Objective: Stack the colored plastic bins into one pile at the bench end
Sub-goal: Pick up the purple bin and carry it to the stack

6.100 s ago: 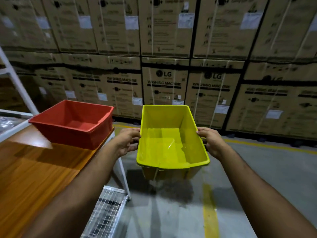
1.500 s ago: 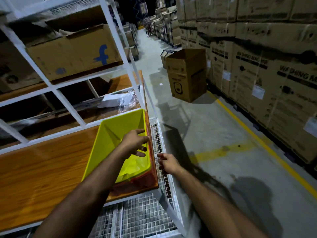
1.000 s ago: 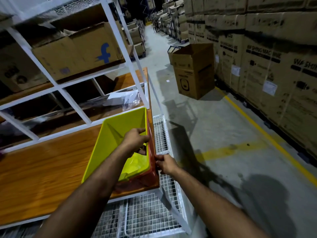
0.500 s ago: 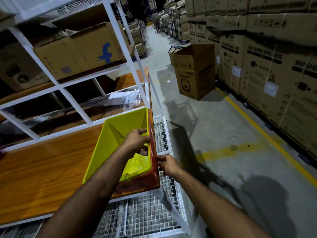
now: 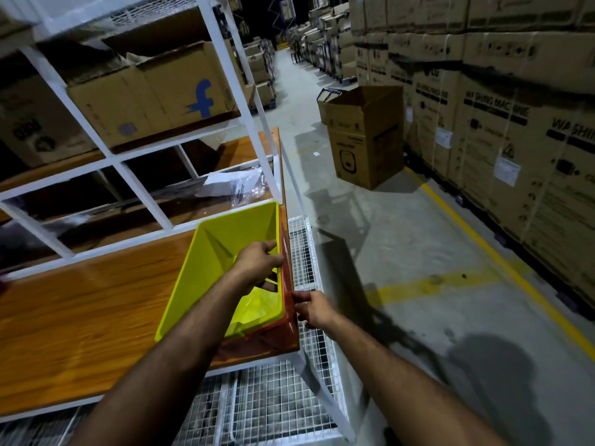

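Observation:
A yellow bin (image 5: 222, 252) sits nested inside a red bin (image 5: 286, 320) at the right end of the wooden bench (image 5: 80, 320). Only the red bin's right wall and near corner show around the yellow one. My left hand (image 5: 257, 263) is curled over the yellow bin's right rim, fingers inside. My right hand (image 5: 314, 309) pinches the red bin's outer right rim near its front corner.
A white metal rack (image 5: 128, 156) stands over the bench, holding cardboard boxes and a plastic bag (image 5: 241, 188). A wire mesh shelf (image 5: 273, 397) juts out below the bench end. An open cardboard box (image 5: 363, 136) stands in the aisle, and stacked washing-machine cartons (image 5: 515, 140) line the right.
Six seconds ago I carried the yellow bin in both hands toward the red one. Over the last second both hands stay at the nested bins' right rim with hardly any movement.

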Demonstrator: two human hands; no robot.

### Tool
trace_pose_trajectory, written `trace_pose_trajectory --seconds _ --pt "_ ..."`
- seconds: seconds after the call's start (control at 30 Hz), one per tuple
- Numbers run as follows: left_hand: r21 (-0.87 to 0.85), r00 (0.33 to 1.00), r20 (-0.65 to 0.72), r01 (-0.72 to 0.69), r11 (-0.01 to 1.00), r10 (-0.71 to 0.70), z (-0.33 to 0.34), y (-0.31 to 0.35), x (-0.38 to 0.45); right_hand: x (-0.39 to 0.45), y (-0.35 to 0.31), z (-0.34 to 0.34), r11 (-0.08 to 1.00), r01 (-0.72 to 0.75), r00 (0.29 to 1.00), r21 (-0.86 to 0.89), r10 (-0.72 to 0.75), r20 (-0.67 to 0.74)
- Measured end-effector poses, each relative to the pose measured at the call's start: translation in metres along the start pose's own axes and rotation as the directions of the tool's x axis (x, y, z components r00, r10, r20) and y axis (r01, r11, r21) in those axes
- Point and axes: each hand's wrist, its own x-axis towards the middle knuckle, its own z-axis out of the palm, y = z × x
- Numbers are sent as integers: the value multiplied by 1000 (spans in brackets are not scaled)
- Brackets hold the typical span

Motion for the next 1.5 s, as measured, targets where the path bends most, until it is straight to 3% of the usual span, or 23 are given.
trace_pose_trajectory --seconds 0.27,0.4,0.57,0.67,0.77,0.87,0.97,1.1,1.3,1.5 --pt "-21 1000 -8 27 999 -27 -1 -1 -2 -1 -4 -2 1000 -17 999 -18 17 36" --pt "-90 994 -92 44 995 -52 -3 -6 -2 2 -10 -9 1000 -12 1000 8 12 -11" --pt "-108 983 -184 6 994 -26 -22 -17 -1 -5 -48 -30 993 120 987 20 -117 -111" --pt "-14 977 -204 -65 998 61 -45 -23 -9 -10 -86 -37 970 244 959 20 -238 -156" --pt "191 957 -232 -132 973 175 -74 -32 -20 -14 -130 -36 899 388 883 -203 -425 -198" --pt "293 917 -281 -198 936 282 -110 -50 -33 -24 -175 -17 678 457 761 -575 -633 -141" --pt "406 861 -373 -183 895 345 -149 -78 -48 -30 -206 22 422 478 679 -770 -734 20" --pt "441 841 -436 -111 891 320 -205 -142 -69 -24 -220 103 183 480 678 -858 -698 230" --pt "484 792 -559 71 872 246 -316 -270 -127 -10 -225 268 25 501 695 -865 -608 384" --pt "473 774 -624 263 841 109 -418 -411 -202 -9 -222 453 -32 560 722 -828 -471 506"
